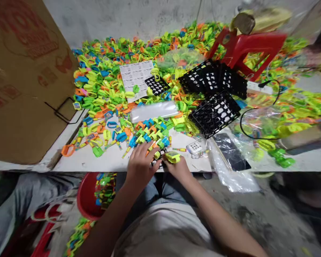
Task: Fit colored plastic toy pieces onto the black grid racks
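My left hand point(141, 162) rests at the front edge of the white table point(115, 160), fingers curled over small plastic pieces; what it pinches is hidden. My right hand point(177, 166) sits right beside it and grips a yellow-green plastic piece point(172, 156). The two hands touch over a small dark part between them. Just beyond the fingers lies a cluster of blue, green and orange plastic pieces point(149, 132).
A huge heap of coloured plastic pieces point(104, 78) covers the table. Black grid trays point(215, 112) lie at right, a red stool point(246, 48) behind them. A printed sheet point(136, 76), clear bags point(153, 111), a cardboard box point(24, 82) at left, and a red bowl point(88, 198) below.
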The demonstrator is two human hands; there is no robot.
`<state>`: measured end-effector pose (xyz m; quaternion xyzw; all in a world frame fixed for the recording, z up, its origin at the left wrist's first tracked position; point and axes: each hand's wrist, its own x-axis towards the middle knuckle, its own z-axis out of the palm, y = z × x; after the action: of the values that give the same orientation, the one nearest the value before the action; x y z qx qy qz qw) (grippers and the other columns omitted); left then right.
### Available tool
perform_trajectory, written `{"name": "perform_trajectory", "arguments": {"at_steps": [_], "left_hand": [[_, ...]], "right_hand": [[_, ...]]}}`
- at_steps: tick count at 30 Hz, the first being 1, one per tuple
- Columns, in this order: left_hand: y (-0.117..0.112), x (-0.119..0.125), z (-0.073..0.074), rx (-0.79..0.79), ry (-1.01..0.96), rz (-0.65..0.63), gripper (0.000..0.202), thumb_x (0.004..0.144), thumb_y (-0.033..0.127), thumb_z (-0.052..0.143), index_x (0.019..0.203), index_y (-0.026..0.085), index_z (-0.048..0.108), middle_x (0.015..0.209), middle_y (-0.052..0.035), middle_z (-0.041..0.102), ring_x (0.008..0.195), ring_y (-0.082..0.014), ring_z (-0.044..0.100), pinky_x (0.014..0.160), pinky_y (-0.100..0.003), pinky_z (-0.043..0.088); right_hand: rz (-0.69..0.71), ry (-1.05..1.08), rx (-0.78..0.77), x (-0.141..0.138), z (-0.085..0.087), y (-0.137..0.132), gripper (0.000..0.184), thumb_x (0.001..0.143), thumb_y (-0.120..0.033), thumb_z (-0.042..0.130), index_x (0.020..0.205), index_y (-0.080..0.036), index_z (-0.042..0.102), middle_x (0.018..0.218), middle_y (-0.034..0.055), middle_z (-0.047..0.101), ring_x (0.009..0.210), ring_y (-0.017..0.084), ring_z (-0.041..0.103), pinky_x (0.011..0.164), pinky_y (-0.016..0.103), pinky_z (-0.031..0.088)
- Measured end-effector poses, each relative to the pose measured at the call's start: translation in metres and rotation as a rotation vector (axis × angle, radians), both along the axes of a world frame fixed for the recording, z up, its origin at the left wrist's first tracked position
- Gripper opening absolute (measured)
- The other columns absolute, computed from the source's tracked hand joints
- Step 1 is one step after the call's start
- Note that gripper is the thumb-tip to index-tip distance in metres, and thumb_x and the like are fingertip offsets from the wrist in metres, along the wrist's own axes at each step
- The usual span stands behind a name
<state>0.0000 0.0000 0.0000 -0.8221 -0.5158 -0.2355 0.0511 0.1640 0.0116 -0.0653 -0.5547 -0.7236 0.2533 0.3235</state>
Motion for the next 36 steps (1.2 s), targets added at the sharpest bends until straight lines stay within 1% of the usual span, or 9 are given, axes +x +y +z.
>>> {"name": "perform_trajectory", "arguments": {"at_steps": [4, 10, 15, 20, 22, 25, 27, 32, 36], "left_hand": [[-0.001, 0.002, 0.005, -0.031, -0.045, -0.017, 0.044, 0.076, 0.047, 0.061, 0.111, 0.020, 0.060, 0.128, -0.0081, 0.055, 0.118, -0.0287, 0.048, 0.098, -0.044, 0.037], [0.002, 0.015, 0.008, 0.001, -0.077, 0.074, 0.043, 0.072, 0.053, 0.063, 0.093, 0.016, 0.063, 0.116, -0.0111, 0.062, 0.108, -0.0281, 0.054, 0.090, -0.041, 0.038], [0.009, 0.017, 0.007, 0.033, 0.055, 0.153, 0.049, 0.081, 0.047, 0.056, 0.122, 0.022, 0.056, 0.112, -0.0098, 0.061, 0.097, -0.0268, 0.055, 0.078, -0.040, 0.037], [0.016, 0.029, 0.016, -0.082, 0.112, 0.260, 0.047, 0.080, 0.053, 0.054, 0.119, 0.028, 0.060, 0.106, -0.0098, 0.061, 0.085, -0.0274, 0.052, 0.069, -0.039, 0.035], [0.016, 0.032, 0.021, -0.121, 0.099, 0.267, 0.048, 0.080, 0.054, 0.054, 0.118, 0.027, 0.060, 0.107, -0.0106, 0.061, 0.087, -0.0278, 0.052, 0.071, -0.040, 0.035], [0.012, 0.020, 0.022, -0.122, 0.008, 0.158, 0.045, 0.082, 0.051, 0.053, 0.120, 0.026, 0.058, 0.116, -0.0090, 0.058, 0.101, -0.0272, 0.051, 0.084, -0.041, 0.035], [0.009, 0.001, 0.018, -0.126, -0.100, 0.158, 0.038, 0.086, 0.046, 0.049, 0.118, 0.028, 0.057, 0.119, -0.0061, 0.056, 0.108, -0.0240, 0.050, 0.090, -0.038, 0.035], [0.014, -0.062, -0.020, -0.259, -0.260, 0.579, 0.031, 0.084, 0.037, 0.051, 0.107, 0.017, 0.058, 0.103, -0.0105, 0.061, 0.100, -0.0270, 0.054, 0.085, -0.039, 0.039], [0.016, -0.091, -0.051, -0.367, -0.359, 0.579, 0.017, 0.077, 0.027, 0.055, 0.089, 0.018, 0.063, 0.089, -0.0078, 0.062, 0.087, -0.0233, 0.058, 0.078, -0.034, 0.044]], "right_hand": [[0.032, -0.069, -0.030, -0.007, 0.004, 0.005, 0.017, 0.074, -0.011, 0.049, 0.079, -0.014, 0.065, 0.083, 0.0085, 0.067, 0.076, 0.018, 0.058, 0.069, 0.024, 0.042], [0.125, -0.069, -0.134, -0.015, 0.011, 0.011, 0.010, 0.074, -0.014, 0.050, 0.074, -0.014, 0.060, 0.073, 0.0044, 0.063, 0.065, 0.013, 0.051, 0.058, 0.021, 0.034], [0.234, -0.140, -0.106, -0.013, 0.019, 0.021, 0.010, 0.064, -0.005, 0.049, 0.065, -0.013, 0.056, 0.067, 0.0031, 0.060, 0.058, 0.010, 0.045, 0.054, 0.020, 0.029], [0.237, -0.143, -0.081, -0.003, 0.014, 0.029, 0.013, 0.068, -0.005, 0.046, 0.061, -0.013, 0.054, 0.062, 0.0035, 0.059, 0.053, 0.010, 0.043, 0.052, 0.020, 0.026], [0.217, -0.120, -0.070, -0.001, 0.010, 0.030, 0.013, 0.069, -0.006, 0.046, 0.063, -0.013, 0.055, 0.065, 0.0040, 0.061, 0.056, 0.010, 0.046, 0.053, 0.019, 0.029], [0.192, -0.082, -0.084, -0.001, 0.008, 0.026, 0.011, 0.073, -0.009, 0.048, 0.067, -0.013, 0.057, 0.070, 0.0054, 0.063, 0.062, 0.013, 0.052, 0.058, 0.020, 0.034], [0.180, -0.037, -0.101, 0.000, 0.008, 0.020, 0.011, 0.077, -0.015, 0.051, 0.073, -0.013, 0.060, 0.074, 0.0062, 0.064, 0.067, 0.015, 0.055, 0.062, 0.022, 0.038], [0.099, 0.143, -0.019, 0.008, 0.014, 0.002, 0.023, 0.082, -0.026, 0.053, 0.101, -0.015, 0.061, 0.086, 0.0072, 0.064, 0.077, 0.016, 0.058, 0.073, 0.027, 0.045], [0.047, 0.205, 0.074, 0.014, 0.024, -0.014, 0.019, 0.087, -0.028, 0.049, 0.093, -0.015, 0.062, 0.080, 0.0057, 0.061, 0.071, 0.014, 0.056, 0.069, 0.025, 0.045]]}}
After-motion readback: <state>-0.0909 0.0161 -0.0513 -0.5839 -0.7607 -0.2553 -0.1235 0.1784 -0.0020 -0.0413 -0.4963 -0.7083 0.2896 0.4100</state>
